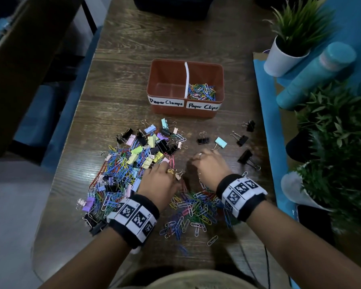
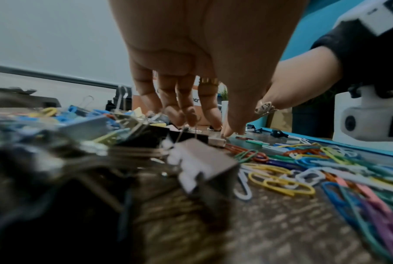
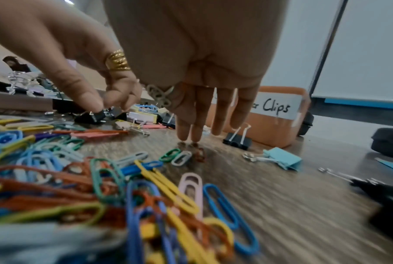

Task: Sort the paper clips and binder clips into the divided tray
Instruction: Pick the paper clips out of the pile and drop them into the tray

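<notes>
Two hands, tray label halved wrist-side

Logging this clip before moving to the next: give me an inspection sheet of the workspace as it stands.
Surface: dark wood table.
Job's things: tray, right section holds paper clips, left section bare; mixed pile and loose binder clips on the table.
Clutter: potted plants, teal bottle.
Hands: left hand fingering the pile; right hand fingertips on the table.
Cables: black cable at the near edge.
Surroundings: blue mat on the right.
</notes>
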The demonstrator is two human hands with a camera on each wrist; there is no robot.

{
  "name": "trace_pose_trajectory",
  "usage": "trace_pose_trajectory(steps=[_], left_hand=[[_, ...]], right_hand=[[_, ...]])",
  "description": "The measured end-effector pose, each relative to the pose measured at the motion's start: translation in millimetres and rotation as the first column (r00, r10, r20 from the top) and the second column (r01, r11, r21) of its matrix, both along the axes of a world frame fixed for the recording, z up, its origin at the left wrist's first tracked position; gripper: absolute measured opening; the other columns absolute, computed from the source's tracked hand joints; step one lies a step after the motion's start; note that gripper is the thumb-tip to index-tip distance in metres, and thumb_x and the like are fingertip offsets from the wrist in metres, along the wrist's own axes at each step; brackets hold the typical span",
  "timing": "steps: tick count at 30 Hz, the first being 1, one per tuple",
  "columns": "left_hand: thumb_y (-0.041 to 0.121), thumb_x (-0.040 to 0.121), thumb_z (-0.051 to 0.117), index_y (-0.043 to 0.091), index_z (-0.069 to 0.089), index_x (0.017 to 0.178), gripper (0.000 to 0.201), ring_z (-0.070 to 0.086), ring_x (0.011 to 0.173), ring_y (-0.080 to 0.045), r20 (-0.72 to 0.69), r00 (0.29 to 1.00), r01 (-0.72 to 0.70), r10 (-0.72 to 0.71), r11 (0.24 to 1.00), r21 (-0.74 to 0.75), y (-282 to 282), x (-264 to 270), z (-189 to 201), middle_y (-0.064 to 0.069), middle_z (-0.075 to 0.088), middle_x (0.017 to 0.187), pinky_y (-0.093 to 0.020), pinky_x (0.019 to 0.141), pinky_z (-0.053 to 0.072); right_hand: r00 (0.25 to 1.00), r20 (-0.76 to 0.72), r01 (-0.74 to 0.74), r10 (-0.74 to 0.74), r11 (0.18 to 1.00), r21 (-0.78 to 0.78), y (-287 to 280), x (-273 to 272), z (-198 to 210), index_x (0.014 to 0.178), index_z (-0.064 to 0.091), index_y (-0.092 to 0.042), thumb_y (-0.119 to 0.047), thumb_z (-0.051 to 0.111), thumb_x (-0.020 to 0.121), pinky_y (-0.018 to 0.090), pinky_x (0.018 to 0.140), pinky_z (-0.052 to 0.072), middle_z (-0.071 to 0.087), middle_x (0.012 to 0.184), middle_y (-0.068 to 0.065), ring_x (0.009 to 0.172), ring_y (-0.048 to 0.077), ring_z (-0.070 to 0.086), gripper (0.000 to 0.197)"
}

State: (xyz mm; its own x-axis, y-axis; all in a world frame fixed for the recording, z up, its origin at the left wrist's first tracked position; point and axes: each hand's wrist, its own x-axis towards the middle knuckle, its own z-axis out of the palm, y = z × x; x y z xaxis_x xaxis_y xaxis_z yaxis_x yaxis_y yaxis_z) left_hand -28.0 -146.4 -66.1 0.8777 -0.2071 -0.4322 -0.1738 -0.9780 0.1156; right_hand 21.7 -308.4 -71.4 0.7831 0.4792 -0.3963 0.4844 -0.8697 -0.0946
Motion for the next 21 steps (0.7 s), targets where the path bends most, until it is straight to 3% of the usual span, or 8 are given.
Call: trace_pose_trajectory(steps=[4,8,12,15,17,19,21], left_hand=[[0.043,0.093,0.046,0.010,0.059,0.111,0.040,0.038,0.126,-0.024,-0.033,0.999,0.037,-0.036,0.998,0.054,-17.8,13.3,-1.2,-0.008,0.041,0.134,-0.041,0.107,0.032],[0.037,0.096,0.044,0.010,0.058,0.112,0.034,0.033,0.127,-0.025,-0.068,0.986,0.158,-0.150,0.979,0.131,-21.4,14.0,-6.6,-0.009,0.036,0.138,-0.044,0.106,0.030],[0.046,0.098,0.028,0.013,0.060,0.106,0.046,0.033,0.126,-0.020,-0.069,0.985,0.161,-0.156,0.984,0.081,-9.9,-2.5,-0.8,-0.005,0.036,0.134,-0.040,0.107,0.027],[0.042,0.097,0.033,0.016,0.063,0.097,0.039,0.039,0.117,-0.012,0.040,0.999,-0.003,0.008,0.993,-0.119,10.2,-11.7,7.9,0.003,0.040,0.129,-0.032,0.106,0.030],[0.037,0.095,0.035,0.013,0.064,0.094,0.038,0.043,0.117,-0.013,0.062,0.998,-0.021,0.032,0.983,-0.181,25.2,-10.0,10.2,0.003,0.043,0.134,-0.033,0.107,0.031],[0.039,0.093,0.030,0.011,0.067,0.093,0.047,0.038,0.131,-0.017,0.024,0.998,0.054,-0.051,0.988,-0.147,34.5,-2.0,11.4,0.002,0.042,0.144,-0.037,0.114,0.023],[0.036,0.095,0.032,0.015,0.067,0.101,0.042,0.020,0.142,-0.015,-0.048,0.991,0.127,-0.129,0.991,-0.035,40.2,3.8,11.4,0.008,0.032,0.150,-0.044,0.119,0.007]], right_hand=[[0.966,-0.053,0.257,-0.253,0.963,0.077,-19.4,-3.3,5.9,0.128,0.053,-0.015,-0.009,0.044,0.090,0.037,0.104,0.034,0.052,0.131,0.008,0.125,0.026,0.040,0.039],[0.931,-0.164,0.351,-0.325,0.921,0.169,-25.0,-8.3,2.0,0.125,0.055,-0.016,-0.005,0.043,0.089,0.033,0.091,0.043,0.051,0.129,0.009,0.117,0.029,0.050,0.039],[0.956,-0.201,0.266,-0.214,0.920,0.289,-8.9,-8.9,2.5,0.130,0.052,-0.020,0.003,0.042,0.086,0.037,0.100,0.041,0.050,0.127,0.005,0.120,0.025,0.044,0.050],[0.977,-0.197,0.135,-0.080,0.950,0.283,14.2,-7.4,4.5,0.137,0.042,-0.030,0.007,0.042,0.083,0.041,0.106,0.036,0.042,0.135,0.003,0.124,0.023,0.038,0.065],[0.981,-0.194,0.065,-0.022,0.973,0.222,26.7,-5.3,5.9,0.140,0.036,-0.033,0.004,0.042,0.084,0.042,0.107,0.034,0.037,0.139,0.005,0.125,0.024,0.035,0.068],[0.981,-0.192,0.057,-0.029,0.989,0.140,31.0,-3.1,7.0,0.143,0.031,-0.032,-0.001,0.043,0.086,0.043,0.106,0.032,0.034,0.141,0.006,0.127,0.026,0.031,0.066],[0.982,-0.178,0.083,-0.068,0.993,0.082,29.4,-4.5,7.7,0.144,0.030,-0.030,-0.001,0.044,0.085,0.042,0.108,0.030,0.032,0.142,0.007,0.128,0.026,0.030,0.067]])
